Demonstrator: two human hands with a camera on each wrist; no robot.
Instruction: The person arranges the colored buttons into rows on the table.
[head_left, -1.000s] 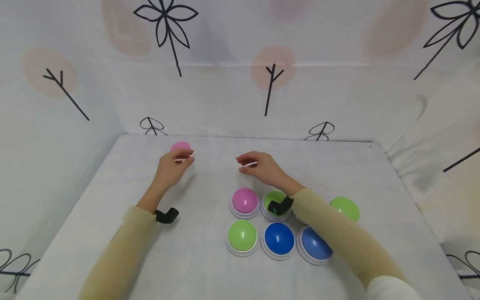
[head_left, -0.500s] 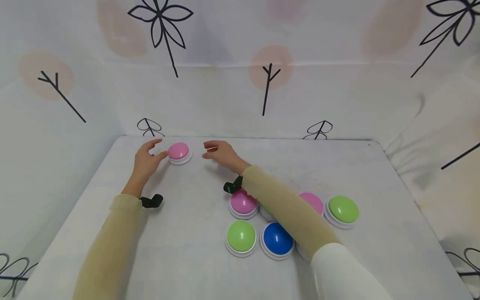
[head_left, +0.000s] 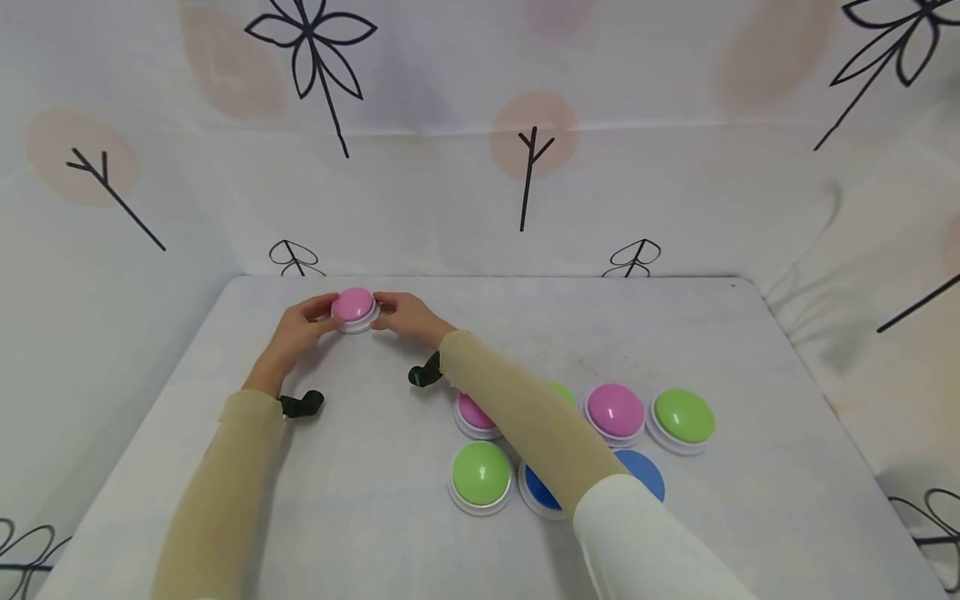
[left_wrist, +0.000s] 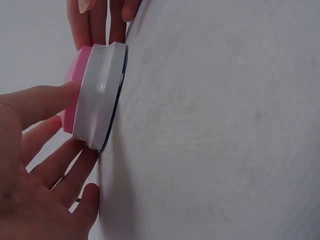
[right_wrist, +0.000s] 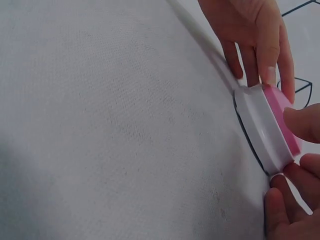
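Near the far left of the white table sits a pink push button with a white round base. My left hand grips it from the left, and my right hand from the right. In the left wrist view, the left thumb lies against the pink dome and the fingers reach round the white base. From the right wrist, the right thumb touches the dome's edge, with fingers at the base. The button's dark underside rim looks to be at or just over the tabletop.
Several more buttons stand grouped right of centre: a green one, a pink one and another green one. My right sleeve crosses above this group and partly hides others. A patterned cloth wall rises behind the table.
My right hand has moved left from above the group to the far pink button. The left hand opened wider beside that button, then closed in. Both hands now hold it.
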